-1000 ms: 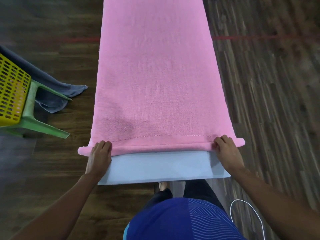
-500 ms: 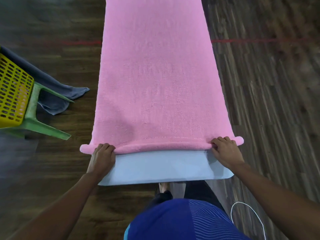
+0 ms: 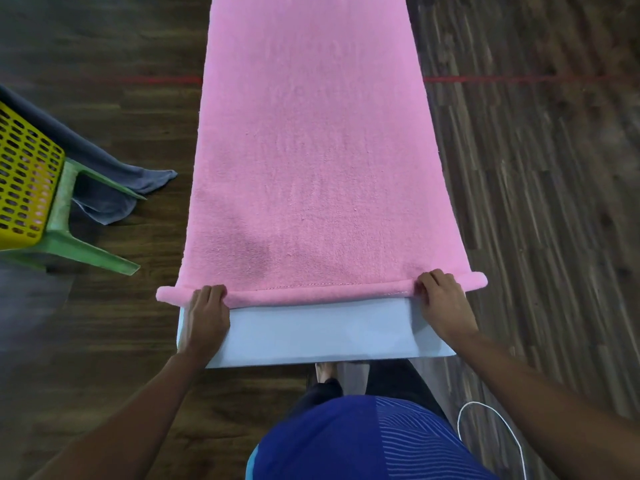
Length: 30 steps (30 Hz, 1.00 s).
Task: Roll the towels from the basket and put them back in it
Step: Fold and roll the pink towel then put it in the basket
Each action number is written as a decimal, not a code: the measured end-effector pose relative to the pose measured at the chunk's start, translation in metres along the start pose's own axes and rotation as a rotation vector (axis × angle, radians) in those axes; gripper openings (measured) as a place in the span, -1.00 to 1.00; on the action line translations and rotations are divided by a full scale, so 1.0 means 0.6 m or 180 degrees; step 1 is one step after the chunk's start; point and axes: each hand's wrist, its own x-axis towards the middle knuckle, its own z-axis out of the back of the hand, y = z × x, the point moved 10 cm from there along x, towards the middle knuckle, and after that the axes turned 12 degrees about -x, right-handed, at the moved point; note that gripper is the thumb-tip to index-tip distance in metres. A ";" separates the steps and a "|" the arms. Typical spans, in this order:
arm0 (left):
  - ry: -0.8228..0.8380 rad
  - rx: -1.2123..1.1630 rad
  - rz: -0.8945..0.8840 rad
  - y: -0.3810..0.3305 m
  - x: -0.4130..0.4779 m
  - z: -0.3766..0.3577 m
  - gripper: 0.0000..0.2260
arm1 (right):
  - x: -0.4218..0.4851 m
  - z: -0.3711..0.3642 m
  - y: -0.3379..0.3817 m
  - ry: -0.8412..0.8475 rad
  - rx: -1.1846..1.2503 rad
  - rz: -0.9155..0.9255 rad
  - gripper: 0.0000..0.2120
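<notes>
To our right, bare wooden floor [image 3: 536, 220] runs alongside the pink towel [image 3: 311, 150] and the table [image 3: 318, 334] under it, leaving room for a hand to pass. To our left, the yellow basket [image 3: 24, 181] on its green stool [image 3: 79, 247] and a trailing grey towel [image 3: 110, 195] narrow the gap.

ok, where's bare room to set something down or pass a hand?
Free: pale table strip between left hand and right hand, from the pink towel to the near edge. Beyond its roll, it covers the table. Crowded left: yellow basket, green stool, grey towel.
</notes>
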 end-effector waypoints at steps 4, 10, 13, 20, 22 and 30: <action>0.0180 0.0153 -0.0316 -0.006 -0.029 -0.016 -0.73 | -0.024 -0.009 0.010 -0.0129 -0.0119 0.0199 -0.75; 0.0351 0.0137 -0.0138 0.006 0.001 -0.016 -0.73 | -0.010 -0.007 0.002 -0.0016 -0.0230 0.0115 -0.72; 0.0572 0.0184 -0.0122 0.009 0.022 -0.010 -0.80 | 0.004 -0.001 -0.005 0.0255 -0.0359 0.0093 -0.85; 0.1234 -0.0008 0.0248 0.034 0.044 -0.030 -0.83 | 0.024 -0.021 -0.031 0.0902 -0.0079 -0.0252 -0.74; 0.0965 -0.0044 0.0241 0.032 0.052 -0.019 -0.84 | 0.031 -0.007 -0.033 0.0607 -0.0142 -0.0381 -0.81; 0.0432 0.0274 -0.0111 -0.009 0.037 -0.006 -0.75 | 0.024 0.013 0.004 -0.0097 0.0063 -0.0096 -0.86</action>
